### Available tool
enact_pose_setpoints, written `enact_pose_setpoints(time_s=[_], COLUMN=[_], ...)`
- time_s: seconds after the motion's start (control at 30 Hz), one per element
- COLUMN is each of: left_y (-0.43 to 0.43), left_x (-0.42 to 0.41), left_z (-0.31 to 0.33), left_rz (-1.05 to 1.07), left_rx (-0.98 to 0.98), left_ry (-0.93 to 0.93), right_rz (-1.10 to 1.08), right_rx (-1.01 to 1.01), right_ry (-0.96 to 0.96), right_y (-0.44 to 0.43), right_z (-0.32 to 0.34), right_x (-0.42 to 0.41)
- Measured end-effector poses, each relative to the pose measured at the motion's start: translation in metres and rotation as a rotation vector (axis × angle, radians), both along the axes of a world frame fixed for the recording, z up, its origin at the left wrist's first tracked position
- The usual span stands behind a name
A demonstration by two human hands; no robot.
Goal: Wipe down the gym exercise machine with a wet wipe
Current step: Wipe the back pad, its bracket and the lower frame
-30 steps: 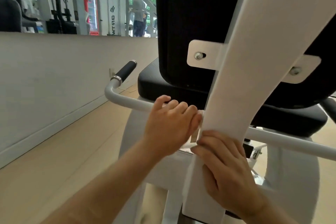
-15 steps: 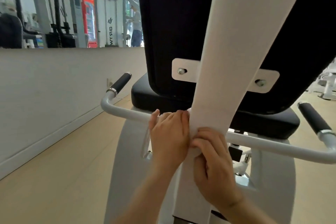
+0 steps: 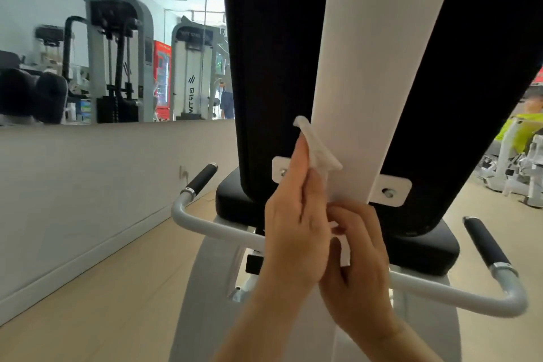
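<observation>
The gym machine fills the view from behind: a broad white upright beam (image 3: 379, 67) runs up the back of a black backrest pad (image 3: 270, 73), above a black seat (image 3: 432, 250). A white wet wipe (image 3: 316, 150) lies pressed against the beam's left edge, stretched between my two hands. My left hand (image 3: 293, 232) pinches its upper part with raised fingers. My right hand (image 3: 358, 261) grips the lower end just under the beam's bottom bracket (image 3: 390, 191). Part of the wipe is hidden between my palms.
White side bars with black grips stick out at the left (image 3: 202, 179) and right (image 3: 484, 244). A white wall with a mirror (image 3: 102, 53) runs along the left. A person in a yellow-green top (image 3: 526, 129) is at the far right among other machines. The floor is light wood.
Both hands have risen along the white beam, from below the seat bar to the lower bracket. The wipe, hidden before, now shows above my left fingers. The camera tilted upward.
</observation>
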State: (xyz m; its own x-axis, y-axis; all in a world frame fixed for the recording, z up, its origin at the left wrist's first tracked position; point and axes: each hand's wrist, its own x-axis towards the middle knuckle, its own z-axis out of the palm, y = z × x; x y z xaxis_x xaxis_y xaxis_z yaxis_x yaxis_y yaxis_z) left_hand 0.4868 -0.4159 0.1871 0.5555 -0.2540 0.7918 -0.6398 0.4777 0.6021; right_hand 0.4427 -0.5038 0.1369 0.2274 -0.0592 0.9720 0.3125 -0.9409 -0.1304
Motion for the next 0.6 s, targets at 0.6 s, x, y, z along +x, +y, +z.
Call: enact_pose_setpoints(time_s=[0.6], left_y=[0.005], left_x=[-0.01], left_z=[0.011], left_rz=[0.054], left_rx=[-0.25], left_ry=[0.134], right_rz=[-0.638], right_rx=[-0.751], right_ry=[0.279], right_y=[-0.029], right_z=[0.061], right_x=[-0.015])
